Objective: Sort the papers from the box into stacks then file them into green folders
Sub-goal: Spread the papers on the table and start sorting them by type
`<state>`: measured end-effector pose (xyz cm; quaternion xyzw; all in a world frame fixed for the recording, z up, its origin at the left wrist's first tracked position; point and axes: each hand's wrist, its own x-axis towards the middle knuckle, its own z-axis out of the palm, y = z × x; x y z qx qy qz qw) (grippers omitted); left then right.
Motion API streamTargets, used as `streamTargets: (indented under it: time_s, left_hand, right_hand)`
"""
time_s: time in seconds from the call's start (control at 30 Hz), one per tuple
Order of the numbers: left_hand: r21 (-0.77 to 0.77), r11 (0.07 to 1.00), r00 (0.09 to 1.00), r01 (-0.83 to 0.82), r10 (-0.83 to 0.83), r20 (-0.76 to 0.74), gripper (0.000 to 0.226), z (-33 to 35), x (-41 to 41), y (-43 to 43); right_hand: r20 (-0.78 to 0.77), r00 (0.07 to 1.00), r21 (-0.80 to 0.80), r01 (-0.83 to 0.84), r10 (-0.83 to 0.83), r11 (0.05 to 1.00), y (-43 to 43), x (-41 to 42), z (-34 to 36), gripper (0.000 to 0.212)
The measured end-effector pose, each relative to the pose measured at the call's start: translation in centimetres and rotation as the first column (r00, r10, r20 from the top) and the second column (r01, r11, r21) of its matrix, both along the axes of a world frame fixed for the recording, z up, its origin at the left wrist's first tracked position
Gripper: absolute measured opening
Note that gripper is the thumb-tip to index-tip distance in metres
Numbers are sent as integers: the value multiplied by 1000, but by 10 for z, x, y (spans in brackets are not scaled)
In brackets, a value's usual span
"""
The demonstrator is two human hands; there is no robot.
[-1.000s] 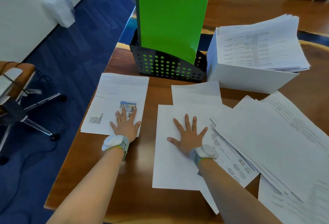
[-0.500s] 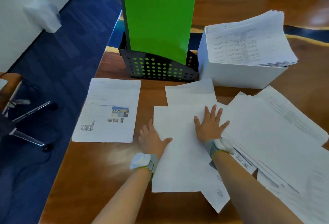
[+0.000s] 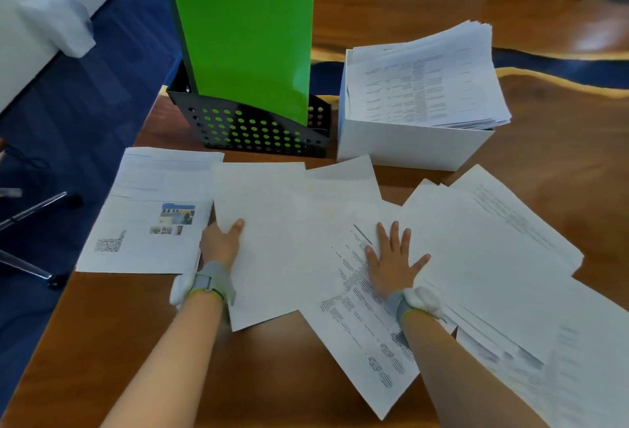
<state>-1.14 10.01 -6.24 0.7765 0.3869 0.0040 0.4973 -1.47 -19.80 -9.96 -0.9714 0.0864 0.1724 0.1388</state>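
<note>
My left hand (image 3: 220, 243) pinches the left edge of a blank white sheet (image 3: 279, 240), thumb on top and fingers hidden under it. My right hand (image 3: 391, 262) lies flat with fingers spread on a sheet of printed columns (image 3: 364, 325). To the left lies a sheet with photos and a QR code (image 3: 146, 213). A fanned pile of papers (image 3: 493, 257) covers the right side. The white box (image 3: 412, 145) holds a thick stack of printed papers (image 3: 422, 80). Green folders (image 3: 248, 53) stand upright in a black perforated file holder (image 3: 252, 131).
The wooden table (image 3: 136, 359) has its left edge next to blue carpet, where an office chair base (image 3: 30, 240) stands. More table surface stretches behind the box. A white object (image 3: 58, 22) sits against the wall at the far left.
My left hand left the photo sheet, crossed to the blank sheet and took its left edge, lifting and shifting it left. My right hand slid right onto the printed sheet now uncovered.
</note>
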Motion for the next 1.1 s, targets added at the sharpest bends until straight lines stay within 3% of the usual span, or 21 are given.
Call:
streamTargets:
  time_s: [0.2, 0.37, 0.53, 0.63, 0.9, 1.1]
  left_hand:
    - [-14, 999, 999, 36, -35, 24, 38, -2, 28, -64]
    - [-9, 997, 996, 74, -75, -48, 41, -7, 39, -84]
    - [-152, 988, 999, -40, 36, -30, 56, -10, 39, -94]
    - [-252, 962, 994, -105, 105, -14, 38, -13, 33, -92]
    - [-418, 903, 948, -98, 213, 237, 15, 20, 17, -65]
    - [-414, 909, 830, -54, 271, 487, 18, 81, 34, -45]
  right_hand:
    - [28, 999, 7, 23, -23, 1000, -2, -3, 3, 54]
    - [11, 1000, 148, 20, -22, 989, -8, -2, -3, 50]
    - [22, 999, 171, 24, -28, 985, -10, -1, -10, 50]
    - [21, 999, 181, 35, -39, 983, -11, 0, -10, 50]
    - [38, 994, 184, 94, -102, 978, -4, 3, -9, 54]
    - [142, 931, 336, 275, -337, 901, 1, 14, 8, 51]
